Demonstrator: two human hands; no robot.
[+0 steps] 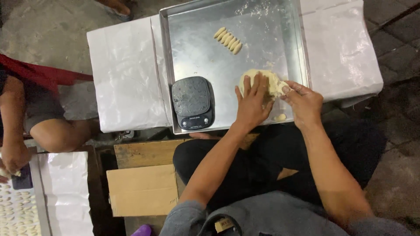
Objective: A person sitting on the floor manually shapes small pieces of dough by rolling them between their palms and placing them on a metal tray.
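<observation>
Head cam, only view I've got. I'm looking straight down at a metal tray (192, 48) sitting on a low block wrapped in white plastic (127, 74), so the work surface sits just past my crossed legs, easy reach w/o leaning.

Left hand (252, 105) lies flat on the dough lump (272, 82), fingers spread and nearly straight, palm down. That's a pressing/steadying hold, not a grab; nothing closed inside it. Right hand (305, 102) comes in from the side, fingers curled at the lump's right edge, thumb and fingertips pinched on a bit of dough. How much it has hold of I can't tell, the knuckles hide it.

Dough sits in the tray's near-right part, close to the body, prob. b/c both hands meet there. A small loose piece (280, 117) lies just beside the hands, near the tray's front rim.

Black scale (192, 103) is parked at the near-left of the tray, beside the left wrist but not touching, nothing on its plate. Row of shaped pieces (228, 40) lies further back, touching one another on a slant, well apart from the lump so they stay out of the way. Flour dusting at the far corner.

Off left, another person's arm (13, 126) is over a second sheet of small pieces (17, 209). Cardboard (142, 190) on the floor by my knee.
</observation>
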